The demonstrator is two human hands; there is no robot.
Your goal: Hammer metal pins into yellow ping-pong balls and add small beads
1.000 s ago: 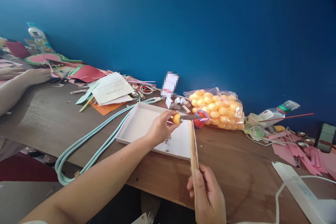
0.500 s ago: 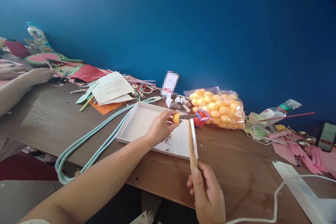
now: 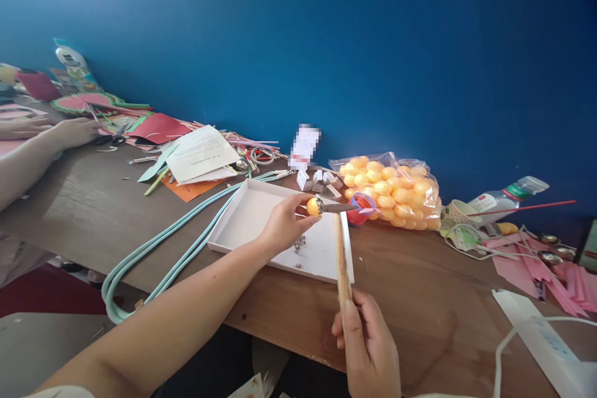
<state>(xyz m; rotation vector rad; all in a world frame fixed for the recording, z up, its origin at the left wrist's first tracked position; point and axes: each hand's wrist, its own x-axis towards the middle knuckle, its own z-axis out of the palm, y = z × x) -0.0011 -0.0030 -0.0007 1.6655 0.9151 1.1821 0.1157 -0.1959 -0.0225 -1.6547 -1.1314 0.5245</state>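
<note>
The left hand (image 3: 284,227) pinches a small orange ball (image 3: 313,206) between thumb and fingertips, holding it in the air just above the white tray (image 3: 252,217) on the desk (image 3: 410,298). The right hand (image 3: 368,348) is wrapped tight around the lower end of a wooden-handled hammer (image 3: 342,255), whose dark metal head sits right against the ball's side, where a small silvery cap seems to be fitted. That ball looks hollow and very light, thin-walled and smooth, so I'd judge it dents or slips easily; pinching it across the middle is the safest hold. A few small metal bits lie loose in the tray. Behind it sits a clear bag of the same balls (image 3: 392,189).
</note>
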